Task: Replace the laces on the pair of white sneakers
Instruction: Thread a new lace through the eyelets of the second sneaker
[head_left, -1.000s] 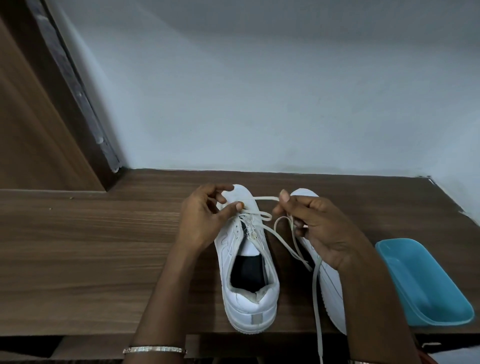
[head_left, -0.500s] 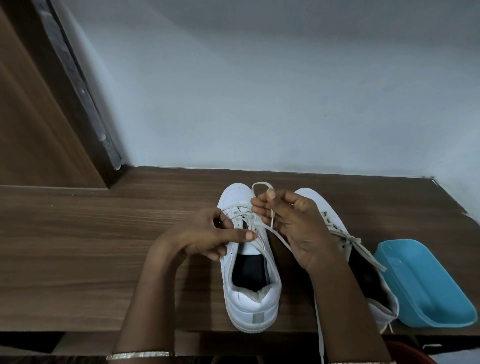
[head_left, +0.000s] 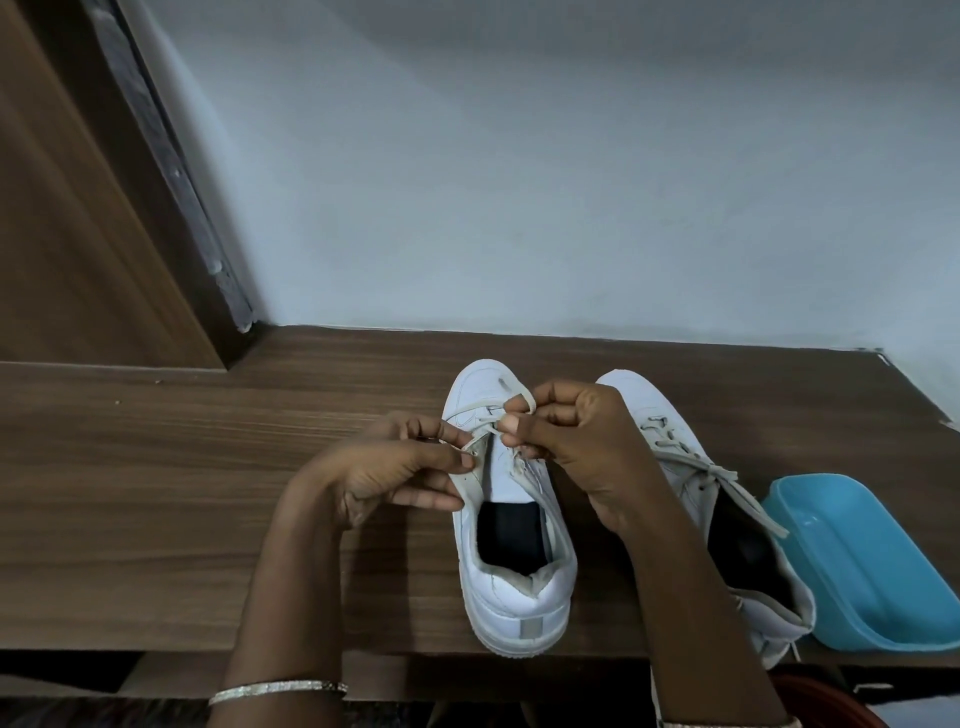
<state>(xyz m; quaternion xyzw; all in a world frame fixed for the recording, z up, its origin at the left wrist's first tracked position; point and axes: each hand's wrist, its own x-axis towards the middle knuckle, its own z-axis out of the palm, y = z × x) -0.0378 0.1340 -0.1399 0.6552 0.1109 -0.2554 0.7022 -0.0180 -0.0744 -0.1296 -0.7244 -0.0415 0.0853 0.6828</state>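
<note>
Two white sneakers stand side by side on the wooden table (head_left: 156, 493), toes toward the wall. The left sneaker (head_left: 511, 582) has its lace (head_left: 480, 405) threaded only through the eyelets near the toe. My left hand (head_left: 400, 467) pinches the left eyelet flap of this shoe. My right hand (head_left: 576, 441) pinches the lace above the tongue, and a small loop stands up over its fingers. The right sneaker (head_left: 675, 447) is partly hidden behind my right forearm, with its lace (head_left: 727, 478) threaded through and ends lying loose.
A blue plastic tray (head_left: 857, 561) sits at the table's right end, beside the right sneaker. A grey wall runs behind the table. A wooden panel and dark frame (head_left: 171, 171) rise at the left. The table's front edge is just under the heels.
My right hand has pulled the lace back over the left shoe's tongue, shrinking the loop. My left hand moved from the lace near the toe down to the left eyelet flap.
</note>
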